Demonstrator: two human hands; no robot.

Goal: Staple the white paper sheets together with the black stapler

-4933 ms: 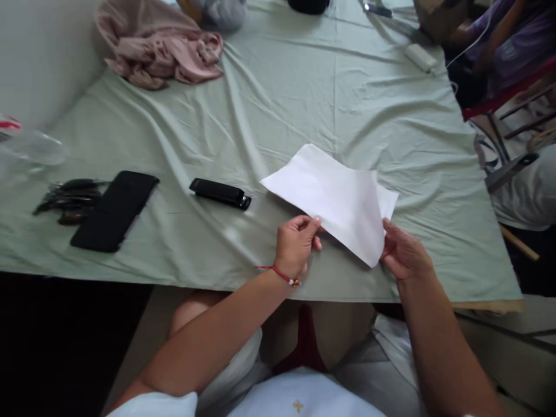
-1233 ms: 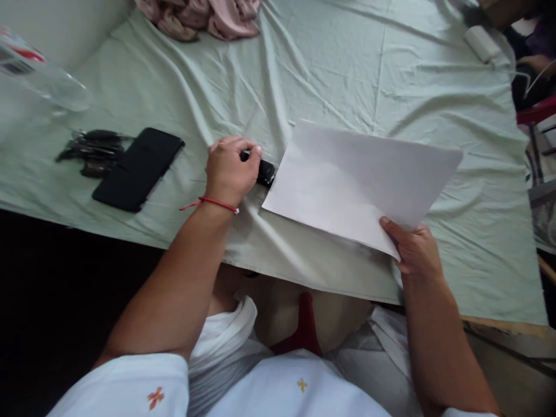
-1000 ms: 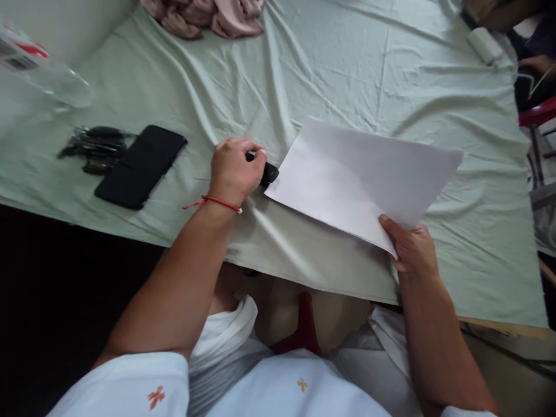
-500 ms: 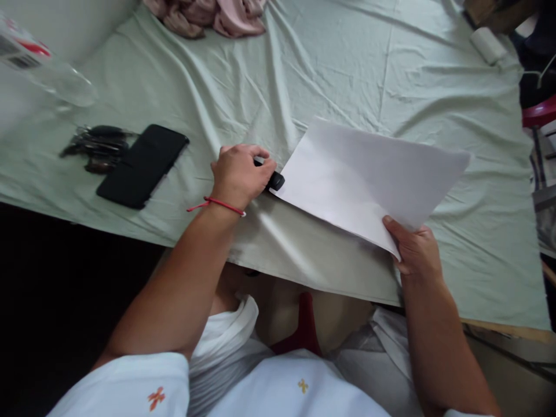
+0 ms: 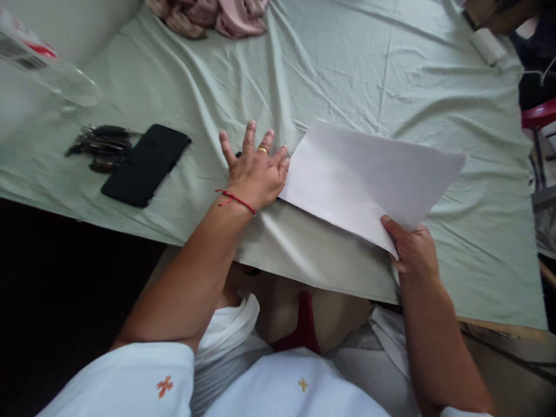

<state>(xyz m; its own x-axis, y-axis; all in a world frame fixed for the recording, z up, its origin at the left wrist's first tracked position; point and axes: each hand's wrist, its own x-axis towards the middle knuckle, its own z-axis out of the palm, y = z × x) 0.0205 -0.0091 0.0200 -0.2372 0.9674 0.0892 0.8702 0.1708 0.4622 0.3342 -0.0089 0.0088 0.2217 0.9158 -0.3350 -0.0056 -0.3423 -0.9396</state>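
White paper (image 5: pixel 369 174) lies at a slant on the pale green cloth, its near right corner pinched between the thumb and fingers of my right hand (image 5: pixel 414 246). My left hand (image 5: pixel 258 174) is spread palm down at the paper's left corner, fingers apart, with a ring on one finger and a red string at the wrist. Beneath it is a black object, nearly all hidden; only a small dark bit shows beside the fingers.
A black phone (image 5: pixel 146 165) and a bunch of keys (image 5: pixel 102 147) lie to the left. Behind them is a clear plastic bottle (image 5: pixel 65 75). Pinkish cloth (image 5: pixel 208 17) is heaped at the back of the green cloth (image 5: pixel 339 52). A white cylinder (image 5: pixel 489 46) is at the far right.
My left hand has opened from its grip on the black object, spread its fingers and moved slightly right over it. The right hand and the paper have hardly moved.
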